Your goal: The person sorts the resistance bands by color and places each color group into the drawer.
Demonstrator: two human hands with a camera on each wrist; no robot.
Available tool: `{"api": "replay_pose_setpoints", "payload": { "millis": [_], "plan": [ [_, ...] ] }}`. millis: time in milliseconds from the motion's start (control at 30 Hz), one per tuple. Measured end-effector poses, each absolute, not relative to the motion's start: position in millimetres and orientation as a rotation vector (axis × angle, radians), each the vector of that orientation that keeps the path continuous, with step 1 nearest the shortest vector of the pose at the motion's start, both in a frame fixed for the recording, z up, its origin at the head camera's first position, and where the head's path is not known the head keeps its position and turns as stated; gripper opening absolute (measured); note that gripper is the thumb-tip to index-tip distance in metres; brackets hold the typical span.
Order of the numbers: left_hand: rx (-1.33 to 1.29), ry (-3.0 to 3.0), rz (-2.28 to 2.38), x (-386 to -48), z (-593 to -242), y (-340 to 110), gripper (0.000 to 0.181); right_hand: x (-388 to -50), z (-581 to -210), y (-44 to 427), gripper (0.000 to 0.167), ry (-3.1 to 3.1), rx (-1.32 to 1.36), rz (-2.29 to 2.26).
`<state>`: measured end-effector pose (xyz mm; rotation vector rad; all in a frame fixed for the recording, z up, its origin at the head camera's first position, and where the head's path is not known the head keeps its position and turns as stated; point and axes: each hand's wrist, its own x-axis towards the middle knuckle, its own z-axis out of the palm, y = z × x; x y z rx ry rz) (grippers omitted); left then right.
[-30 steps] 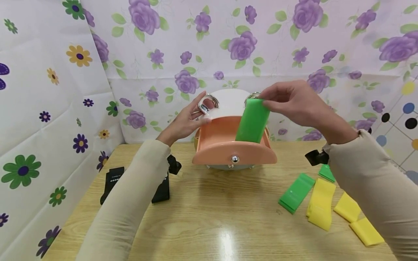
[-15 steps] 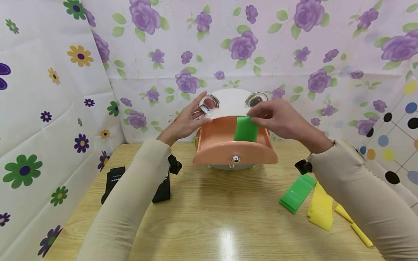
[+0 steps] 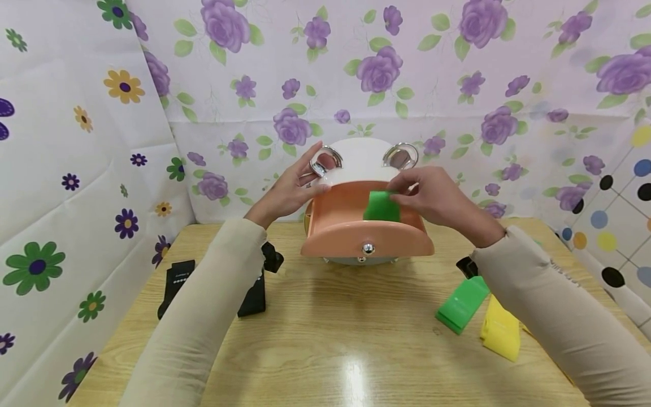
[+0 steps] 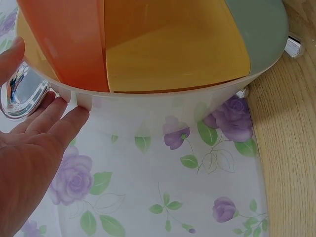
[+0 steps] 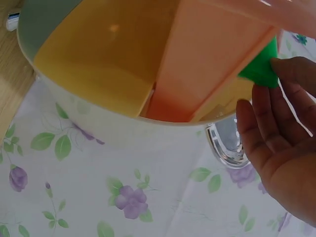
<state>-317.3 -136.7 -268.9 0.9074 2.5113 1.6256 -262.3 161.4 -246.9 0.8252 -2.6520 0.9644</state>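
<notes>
1. Lying toward the right edge of the table (image 3: 325, 339), a folded yellow strip (image 3: 500, 333) is partly hidden by the right sleeve (image 3: 554, 322).
2. Just beside it, nearer the table's middle, lies a folded green strip (image 3: 460, 305).
3. Toward the table's left edge are two black articles (image 3: 175, 282), both partly covered by the left sleeve (image 3: 195, 316); light print shows on them.
4. An orange drawer (image 3: 346, 243) with a chrome knob (image 3: 368, 249) stands extended, its front facing the table's near side.
5. Inside that drawer, right of its middle, is a green piece (image 3: 382, 209); its lower end is concealed by the drawer front.
6. Right hand (image 3: 434, 195): thumb and forefinger clamped on the green piece at its upper right corner.
7. Left hand (image 3: 285, 192): thumb and fingers clamped on the container's left side, beside one chrome ring (image 3: 325, 161).
8. The white container (image 3: 361, 158) stands near the table's far edge; a second chrome ring (image 3: 400, 155) is on its right.
9. Beyond the far edge hangs a floral cloth (image 3: 356, 73).
</notes>
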Motion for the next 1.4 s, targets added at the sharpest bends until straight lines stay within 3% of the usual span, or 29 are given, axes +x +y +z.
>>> {"api": "replay_pose_setpoints", "payload": {
  "millis": [400,767,1400],
  "plan": [
    [0.893,2.505,1.634,-316.2,-269.0,-136.7,0.086,-259.7,-254.8,178.0,0.013,-2.617,0.754,0.908],
    [0.882,2.508,1.618,-316.1,-268.3,-136.8,0.086,-252.0,-268.5,224.7,0.022,-2.735,0.559,0.919],
    [0.897,2.512,1.622,-315.9,-268.3,-136.5,0.086,-248.0,-325.1,288.5,0.031,-2.894,0.436,0.846]
  ]
}}
